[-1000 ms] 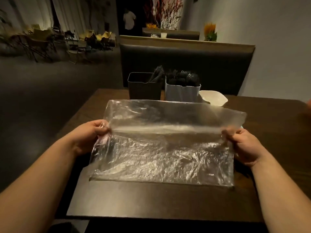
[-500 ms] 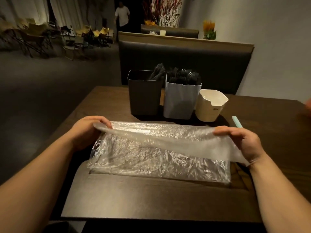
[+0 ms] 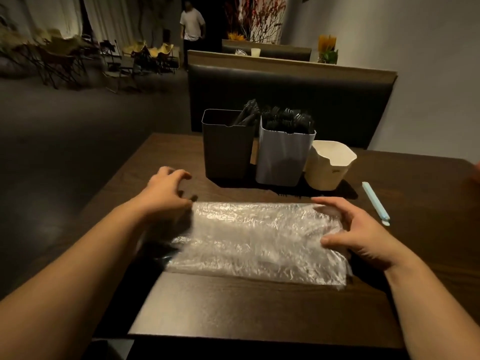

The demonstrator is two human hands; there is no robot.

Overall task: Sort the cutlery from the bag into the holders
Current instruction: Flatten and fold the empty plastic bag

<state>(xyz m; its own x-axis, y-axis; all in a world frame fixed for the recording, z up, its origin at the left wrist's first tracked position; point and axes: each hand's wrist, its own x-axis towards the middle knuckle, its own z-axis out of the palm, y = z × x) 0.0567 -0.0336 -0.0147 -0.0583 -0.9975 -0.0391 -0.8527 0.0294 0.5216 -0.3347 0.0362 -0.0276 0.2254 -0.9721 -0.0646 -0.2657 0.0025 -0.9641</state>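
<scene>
A clear crinkled plastic bag lies folded flat on the dark wooden table. My left hand hovers just off the bag's far left corner, fingers spread and loosely curved, holding nothing. My right hand rests on the bag's right end with its fingers relaxed. Behind the bag stand three holders: a black one with dark cutlery leaning in it, a grey one full of black cutlery, and a lower cream one whose inside looks bare.
A light blue stick-shaped item lies on the table right of my right hand. A dark bench back rises behind the holders. A person stands far back by folding chairs.
The bag's raised top half has been folded down and now lies flat. My left hand has let go and moved up and away from the bag. My right hand released its pinch.
</scene>
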